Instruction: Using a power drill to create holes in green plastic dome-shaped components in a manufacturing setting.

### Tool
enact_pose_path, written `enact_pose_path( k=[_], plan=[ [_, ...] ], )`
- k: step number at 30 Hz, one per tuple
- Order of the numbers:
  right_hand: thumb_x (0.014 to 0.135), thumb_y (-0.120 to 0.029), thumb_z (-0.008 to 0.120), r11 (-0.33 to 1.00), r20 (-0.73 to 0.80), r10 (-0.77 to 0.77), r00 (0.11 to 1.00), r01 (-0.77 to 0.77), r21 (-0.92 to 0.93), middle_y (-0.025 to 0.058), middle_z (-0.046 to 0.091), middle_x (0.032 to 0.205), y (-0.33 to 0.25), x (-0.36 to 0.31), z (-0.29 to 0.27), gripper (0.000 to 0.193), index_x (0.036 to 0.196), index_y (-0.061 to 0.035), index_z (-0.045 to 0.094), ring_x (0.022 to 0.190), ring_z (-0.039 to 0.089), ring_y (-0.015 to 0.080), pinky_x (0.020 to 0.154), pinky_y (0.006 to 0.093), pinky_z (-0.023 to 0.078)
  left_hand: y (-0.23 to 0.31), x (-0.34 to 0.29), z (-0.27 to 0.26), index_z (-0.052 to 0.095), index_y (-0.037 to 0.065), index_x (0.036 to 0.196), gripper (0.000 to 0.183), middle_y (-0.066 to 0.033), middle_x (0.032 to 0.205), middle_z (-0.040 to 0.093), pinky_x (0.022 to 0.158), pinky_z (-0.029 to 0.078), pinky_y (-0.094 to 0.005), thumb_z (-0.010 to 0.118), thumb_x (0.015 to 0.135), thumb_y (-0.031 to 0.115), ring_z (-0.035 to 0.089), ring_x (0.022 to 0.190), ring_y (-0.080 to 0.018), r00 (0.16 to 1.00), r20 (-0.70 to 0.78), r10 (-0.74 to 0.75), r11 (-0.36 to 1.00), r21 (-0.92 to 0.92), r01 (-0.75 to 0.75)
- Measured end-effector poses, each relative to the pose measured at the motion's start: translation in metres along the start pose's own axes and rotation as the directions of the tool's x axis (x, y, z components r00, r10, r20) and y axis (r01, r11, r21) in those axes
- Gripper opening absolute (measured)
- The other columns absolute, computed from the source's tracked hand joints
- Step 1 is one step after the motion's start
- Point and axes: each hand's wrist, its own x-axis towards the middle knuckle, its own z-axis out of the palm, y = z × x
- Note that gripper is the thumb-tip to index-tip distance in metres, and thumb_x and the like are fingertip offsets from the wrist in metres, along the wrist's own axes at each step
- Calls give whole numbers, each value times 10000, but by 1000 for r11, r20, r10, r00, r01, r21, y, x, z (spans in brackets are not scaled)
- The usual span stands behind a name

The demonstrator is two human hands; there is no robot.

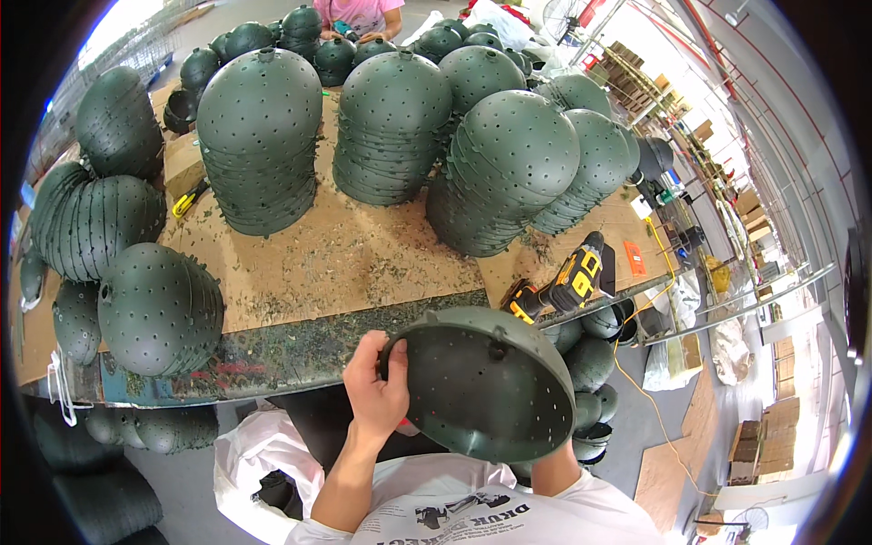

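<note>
My left hand [377,386] is closed on the rim of a dark green plastic half-sphere shell [481,386], thumb inside and fingers outside. Small holes dot the shell, and it is held in front of my body by the table's near edge, its hollow side tilted up toward me. Of my right arm only the forearm [555,472] shows, under the shell's right side; the hand itself is hidden behind the shell. A yellow and black cordless drill [574,280] lies on the table just beyond the shell.
Tall stacks of nested shells [263,136] stand across the cardboard-covered table [282,286], littered with green shavings. More stacks [162,309] lie at the left. A yellow utility knife [189,198] rests near them. A person in pink [359,16] works opposite. An orange cord [647,391] runs down the right side.
</note>
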Motion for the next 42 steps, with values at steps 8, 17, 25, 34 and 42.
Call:
enact_pose_path(
  k=[8,17,25,34,42],
  plan=[
    [1031,-149,504,958,194,239,951,-199,-205,-32,585,860,-34,30,0,142,1063,-14,536,750,524,22,643,194,417,10,-2,-7,588,-14,1024,61,3,900,584,670,419,-199,559,994,30,525,760,-53,991,97,-88,972,-210,107],
    [1000,-299,581,340,-29,-792,610,401,-851,-50,517,714,-219,101,5,252,977,-52,625,595,437,54,557,221,364,-32,-18,-81,625,-9,920,256,-71,902,640,569,522,-235,508,1040,184,622,712,-117,956,77,-282,932,-213,292],
    [907,-446,617,-242,186,-827,531,-37,-969,187,724,884,-348,308,-94,445,960,-12,702,876,697,361,816,429,530,-67,-70,-177,456,57,707,403,5,605,436,436,287,-221,448,1068,236,372,473,-58,924,-118,-364,930,17,368],
    [921,-394,627,-295,-4,-552,834,-199,-934,219,718,1001,-297,376,-116,396,1016,-27,739,987,687,356,889,438,522,-75,-103,-196,358,144,716,405,73,623,289,454,161,-190,457,1071,313,235,518,-7,767,-404,-498,863,-148,483],
    [910,-371,648,-307,-61,-467,882,-227,-924,219,720,971,-285,389,-120,381,981,-8,741,947,694,356,868,434,527,-84,-95,-172,388,143,755,375,72,645,304,452,169,-183,466,1066,337,245,528,-1,762,-360,-538,841,-178,510]
  ],
)
